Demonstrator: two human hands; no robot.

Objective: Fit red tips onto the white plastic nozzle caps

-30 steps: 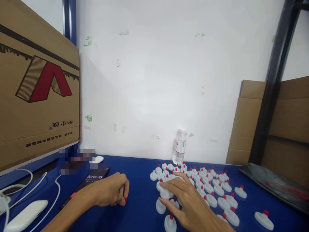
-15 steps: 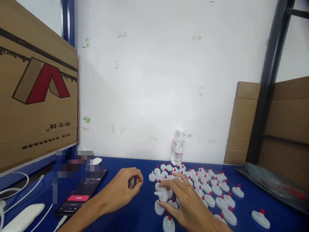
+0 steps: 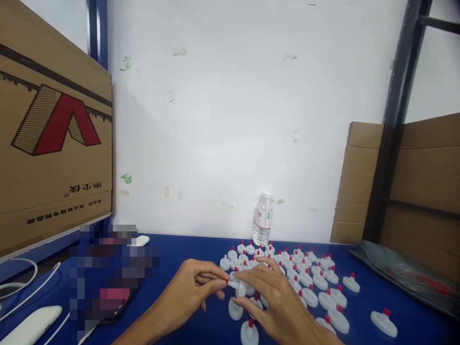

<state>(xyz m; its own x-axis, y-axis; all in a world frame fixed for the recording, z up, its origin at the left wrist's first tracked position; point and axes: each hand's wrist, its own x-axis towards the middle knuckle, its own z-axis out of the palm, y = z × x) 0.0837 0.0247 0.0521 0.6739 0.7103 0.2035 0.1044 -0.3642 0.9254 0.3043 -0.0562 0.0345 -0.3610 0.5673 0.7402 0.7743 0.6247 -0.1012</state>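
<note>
My right hand (image 3: 278, 294) grips a white plastic nozzle cap (image 3: 240, 288) between thumb and fingers, tilted so that its spout points left. At the spout's tip, my left hand (image 3: 201, 287) pinches a small red tip cap (image 3: 227, 281); whether it is fully seated I cannot tell. Under and around my right hand many similar white nozzle caps stand on the blue table, most topped with red tips, such as one nozzle cap (image 3: 249, 333) near the front edge. One white nozzle cap (image 3: 224, 262) at the left of the group shows no red tip.
A clear water bottle (image 3: 263, 220) stands against the white wall behind the caps. To the left lie a phone (image 3: 117, 311), partly blurred, white cables and a white device (image 3: 34, 328). A printed cardboard box (image 3: 61, 167) rises at left; a grey plastic bag (image 3: 398, 270) lies at right.
My left hand has moved right to meet the spout of the nozzle cap, and a red tip now shows between its fingers. My right hand stays in nearly the same place.
</note>
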